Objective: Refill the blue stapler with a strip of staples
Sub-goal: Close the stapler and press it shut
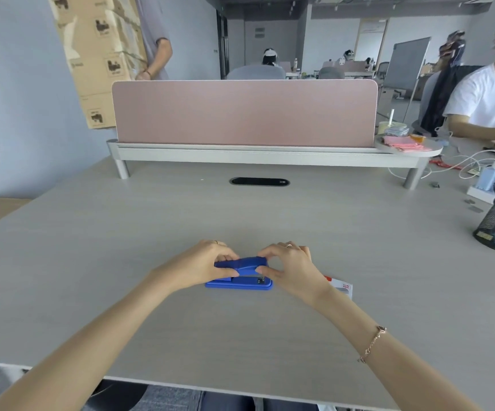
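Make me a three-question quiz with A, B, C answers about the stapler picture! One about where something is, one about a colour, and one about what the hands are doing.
1. Where is the small white and red box?
A. beside the right hand
B. on the pink divider
C. in the mesh cup

2. What colour is the stapler?
A. green
B. blue
C. yellow

3. What are the hands doing?
A. resting flat on the desk
B. both holding the stapler
C. holding a pen

Answers: 1 A, the box peeks out just behind the right wrist. 2 B, base and top are both blue. 3 B, the left hand and right hand grip its two ends.
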The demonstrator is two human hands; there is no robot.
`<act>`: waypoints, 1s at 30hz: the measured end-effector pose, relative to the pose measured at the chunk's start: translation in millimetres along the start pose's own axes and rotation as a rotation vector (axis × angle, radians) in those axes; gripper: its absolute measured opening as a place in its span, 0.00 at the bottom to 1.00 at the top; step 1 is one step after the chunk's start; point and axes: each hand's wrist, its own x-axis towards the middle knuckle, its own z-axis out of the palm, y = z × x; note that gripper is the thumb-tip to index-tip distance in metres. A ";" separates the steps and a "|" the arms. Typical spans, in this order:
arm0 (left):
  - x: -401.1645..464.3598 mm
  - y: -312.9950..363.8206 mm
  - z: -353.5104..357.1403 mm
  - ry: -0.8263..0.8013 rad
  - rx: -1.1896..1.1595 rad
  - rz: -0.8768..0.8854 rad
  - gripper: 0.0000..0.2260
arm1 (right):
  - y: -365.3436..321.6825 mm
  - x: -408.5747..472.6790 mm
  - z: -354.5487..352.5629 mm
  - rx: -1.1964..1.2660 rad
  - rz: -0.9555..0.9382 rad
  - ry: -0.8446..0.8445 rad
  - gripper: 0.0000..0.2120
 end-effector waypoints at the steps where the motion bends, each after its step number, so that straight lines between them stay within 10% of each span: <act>1: 0.4 -0.2 0.3 0.000 0.003 -0.001 0.09 | 0.8 0.3 0.1 -0.008 -0.005 -0.003 0.10; 30: -10.6 -21.9 2.9 0.011 0.061 -0.005 0.08 | 3.7 -10.3 7.3 -0.045 0.020 -0.057 0.15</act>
